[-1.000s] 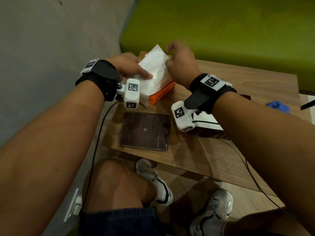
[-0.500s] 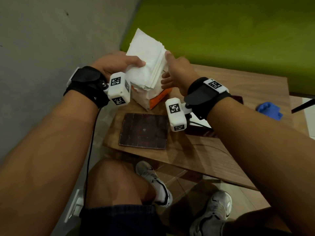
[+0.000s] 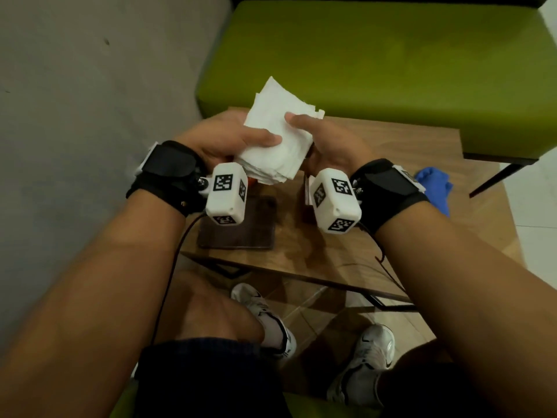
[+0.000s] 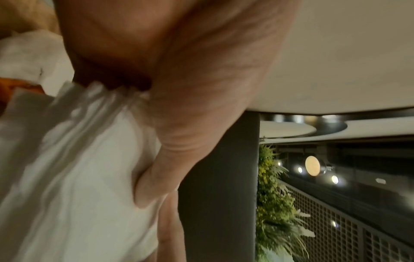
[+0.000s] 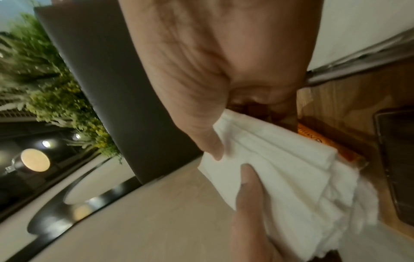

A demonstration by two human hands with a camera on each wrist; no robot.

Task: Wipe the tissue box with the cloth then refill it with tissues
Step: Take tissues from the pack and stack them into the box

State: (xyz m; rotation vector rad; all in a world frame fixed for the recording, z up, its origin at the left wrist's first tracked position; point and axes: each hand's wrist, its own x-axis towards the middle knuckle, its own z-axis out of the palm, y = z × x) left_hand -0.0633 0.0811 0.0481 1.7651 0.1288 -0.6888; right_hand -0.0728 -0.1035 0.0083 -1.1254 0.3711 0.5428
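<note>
Lifted clear of the orange pack since a second ago, the stack of tissues [image 3: 272, 140] now sits at upper centre of the head view, above the wooden table [image 3: 391, 164]. Left hand [image 3: 224, 140] and right hand [image 3: 328, 143] each clamp it, thumbs on top. At right lies the blue cloth [image 3: 435, 184].

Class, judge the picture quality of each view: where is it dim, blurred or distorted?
Head view: dim, wide-angle bending at the edges, but the tissue stack is sharp. Left wrist view: motion-blurred, the left hand fills the frame. Right wrist view: tissue folds clearer, foliage smeared, lamp glaring.
</note>
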